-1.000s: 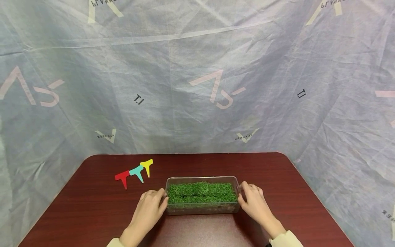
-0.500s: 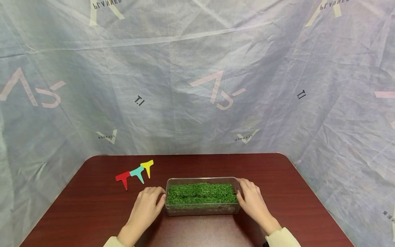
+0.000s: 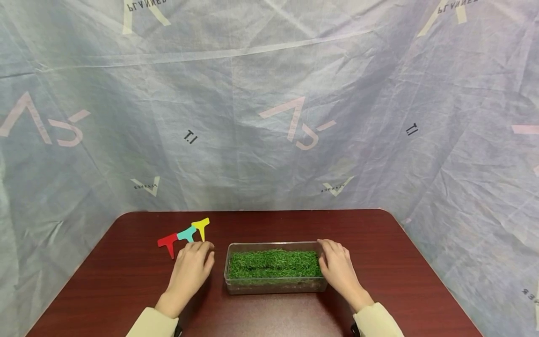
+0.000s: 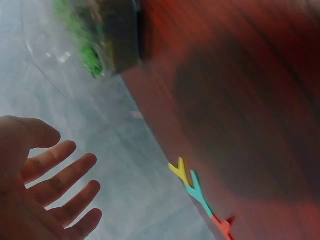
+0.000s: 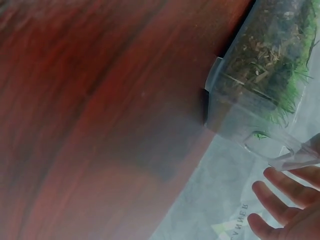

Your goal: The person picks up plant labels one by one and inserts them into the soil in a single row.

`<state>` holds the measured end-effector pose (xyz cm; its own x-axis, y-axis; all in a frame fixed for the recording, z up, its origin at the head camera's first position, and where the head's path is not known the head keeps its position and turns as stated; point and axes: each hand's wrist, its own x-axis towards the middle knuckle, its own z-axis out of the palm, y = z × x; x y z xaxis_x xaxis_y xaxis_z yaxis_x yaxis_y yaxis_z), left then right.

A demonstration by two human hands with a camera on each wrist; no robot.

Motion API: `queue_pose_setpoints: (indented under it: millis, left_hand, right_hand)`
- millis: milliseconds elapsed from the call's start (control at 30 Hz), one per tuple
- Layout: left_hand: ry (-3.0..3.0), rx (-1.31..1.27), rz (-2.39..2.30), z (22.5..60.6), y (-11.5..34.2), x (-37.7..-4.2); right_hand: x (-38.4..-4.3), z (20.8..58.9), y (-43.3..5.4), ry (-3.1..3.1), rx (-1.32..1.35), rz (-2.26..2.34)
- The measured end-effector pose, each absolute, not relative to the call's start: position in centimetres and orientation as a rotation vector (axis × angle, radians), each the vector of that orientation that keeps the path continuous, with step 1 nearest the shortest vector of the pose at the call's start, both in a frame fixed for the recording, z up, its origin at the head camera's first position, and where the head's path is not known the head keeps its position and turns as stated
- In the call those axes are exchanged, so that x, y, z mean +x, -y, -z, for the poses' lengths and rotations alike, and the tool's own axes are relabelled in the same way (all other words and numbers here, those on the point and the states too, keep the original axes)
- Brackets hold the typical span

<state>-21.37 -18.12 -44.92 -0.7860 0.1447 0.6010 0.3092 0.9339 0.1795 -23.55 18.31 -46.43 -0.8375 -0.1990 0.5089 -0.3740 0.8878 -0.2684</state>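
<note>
A clear plastic box (image 3: pixel 275 286) filled with green grass (image 3: pixel 273 263) stands at the table's middle; brown soil (image 5: pixel 260 57) shows through its side. At the right end my right hand (image 3: pixel 338 268) holds the rim, fingers loosely bent and thumb side over the end wall. My left hand (image 3: pixel 188 269) is apart from the box, fingers spread and slightly bent, nothing in them. Just beyond its fingertips lie three T-shaped plant labels: red (image 3: pixel 168 242), teal (image 3: pixel 187 232) and yellow (image 3: pixel 201 224). In the head view the hand hides the teal label's tip.
The dark red wooden table (image 3: pixel 269 316) bears the box and labels. Behind it and at both sides hangs a grey printed cloth (image 3: pixel 252 117), close against the table's far edge.
My left hand has let go of the box's left end and moved left and away, toward the labels. My right hand has shifted slightly left and farther over the box's right end.
</note>
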Motion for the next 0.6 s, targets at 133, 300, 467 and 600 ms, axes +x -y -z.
queue_pose_setpoints:
  millis: [133, 300, 467, 600]
  left_hand:
    - [2.472, -0.291, 0.323, 45.4, 19.1, -22.2]
    - [2.51, -0.245, 0.286, 46.0, 20.4, -23.2]
    - [2.552, -0.205, 0.287, 46.4, 21.7, -24.3]
    - [2.588, -0.171, 0.286, 46.4, 22.6, -25.2]
  right_hand:
    - [-23.6, 46.5, -18.3, 2.597, 0.393, -0.491]
    - [-23.5, 46.7, -18.2, 2.615, 0.378, -0.495]
    - [-23.6, 46.8, -18.2, 2.611, 0.388, -0.488]
    - [-23.5, 46.8, -18.1, 2.608, 0.389, -0.475]
